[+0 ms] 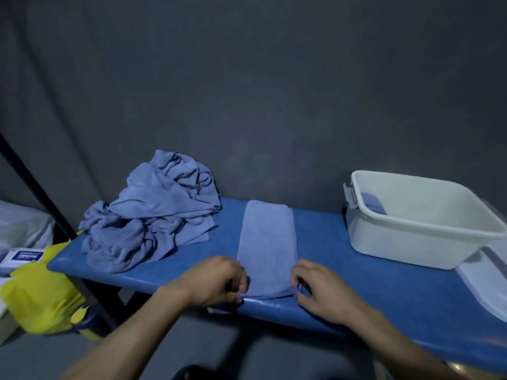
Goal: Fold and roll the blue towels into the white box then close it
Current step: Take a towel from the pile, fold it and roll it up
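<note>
Fingers of my left hand (216,282) curl inward and pinch the near left corner of the folded towel (267,248); fingers of my right hand (319,287) curl likewise and pinch the near right corner. Both corners are lifted slightly off the surface, and the near edge between them sags in a shallow curve. Individual fingertip positions are blurred, so I cannot tell which fingers meet the thumb.

I see the folded towel as a long, narrow strip of pale blue, soft-napped cloth. It lies flat and runs straight away from me across the blue bench (384,286), its far end rounded and reaching close to the back edge. Its long sides are even, with a thin darker fold line showing down the right side.

To the left of the strip, apart from it, a pile of loose towels (153,212) of the same blue lies crumpled in deep creases, part draped toward the bench's left end.

To the right, well apart from the strip, the white box (417,223) stands open on the bench, a latch on its left wall and a blue label visible inside.

A yellow bag (35,292) sits off the bench's left end, beside a dark pole (55,223).
</note>
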`<act>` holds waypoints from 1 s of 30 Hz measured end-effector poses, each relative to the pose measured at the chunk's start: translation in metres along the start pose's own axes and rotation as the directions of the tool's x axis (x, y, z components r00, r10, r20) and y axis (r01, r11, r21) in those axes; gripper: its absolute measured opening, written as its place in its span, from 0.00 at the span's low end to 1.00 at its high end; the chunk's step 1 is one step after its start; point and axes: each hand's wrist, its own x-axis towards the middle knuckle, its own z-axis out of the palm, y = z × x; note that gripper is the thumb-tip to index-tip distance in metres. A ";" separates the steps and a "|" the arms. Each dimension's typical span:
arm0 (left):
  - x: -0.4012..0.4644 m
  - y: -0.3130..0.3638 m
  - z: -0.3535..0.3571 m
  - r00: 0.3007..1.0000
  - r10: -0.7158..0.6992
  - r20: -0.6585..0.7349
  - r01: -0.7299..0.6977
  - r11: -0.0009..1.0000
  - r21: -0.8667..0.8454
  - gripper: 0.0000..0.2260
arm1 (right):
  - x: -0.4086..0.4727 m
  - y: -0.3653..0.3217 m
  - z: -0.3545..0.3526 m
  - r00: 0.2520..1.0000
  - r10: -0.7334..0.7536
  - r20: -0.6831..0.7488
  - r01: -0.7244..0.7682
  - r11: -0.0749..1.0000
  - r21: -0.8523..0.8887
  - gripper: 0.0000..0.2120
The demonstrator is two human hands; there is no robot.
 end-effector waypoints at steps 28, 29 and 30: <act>0.028 0.000 0.027 0.987 0.144 -0.077 -0.160 0.944 -0.288 0.08 | 0.019 -0.012 -0.009 0.812 0.486 0.322 -0.582 0.648 0.491 0.18; 0.030 0.000 0.027 0.986 0.144 -0.085 -0.163 0.945 -0.284 0.09 | 0.021 -0.012 -0.015 0.807 0.477 0.348 -0.591 0.654 0.473 0.16; 0.032 -0.001 0.027 0.984 0.139 -0.113 -0.166 0.947 -0.276 0.08 | 0.027 -0.009 -0.020 0.804 0.482 0.348 -0.594 0.659 0.461 0.14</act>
